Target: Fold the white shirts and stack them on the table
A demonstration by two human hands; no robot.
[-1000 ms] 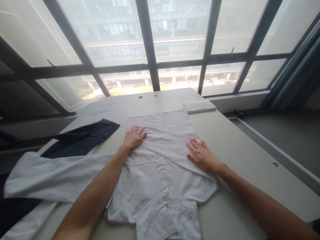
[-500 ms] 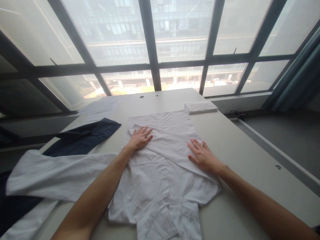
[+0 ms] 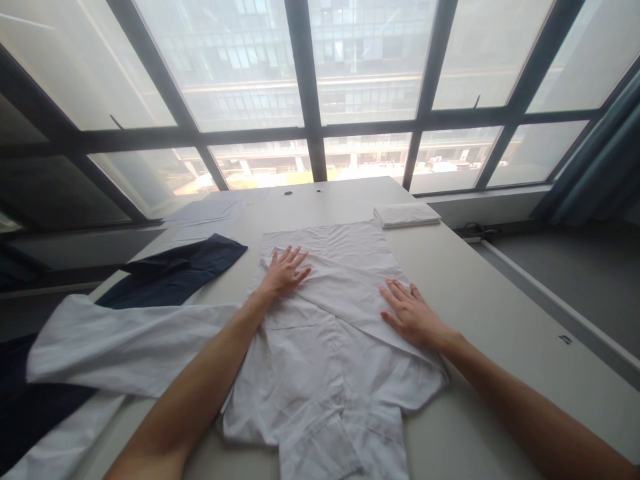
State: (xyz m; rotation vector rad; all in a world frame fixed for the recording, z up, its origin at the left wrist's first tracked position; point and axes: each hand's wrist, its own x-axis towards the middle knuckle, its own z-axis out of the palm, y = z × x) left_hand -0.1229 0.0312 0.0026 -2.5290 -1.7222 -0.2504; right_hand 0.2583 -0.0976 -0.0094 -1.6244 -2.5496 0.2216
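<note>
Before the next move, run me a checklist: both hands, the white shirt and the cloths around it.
1. Left hand open on the shirt: ok, fingers spread.
2. Right hand open on the shirt: ok.
3. White shirt free of creases: not ok, wrinkles show.
4. White cloth at the left separate from the shirt: cannot tell, the left forearm covers the join.
5. Navy cloth clear of both hands: ok.
6. Folded white cloth clear of both hands: ok.

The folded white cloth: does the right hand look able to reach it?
Probably yes: the right hand lies open on the white shirt, and nothing stands between it and the folded white cloth farther ahead.
</note>
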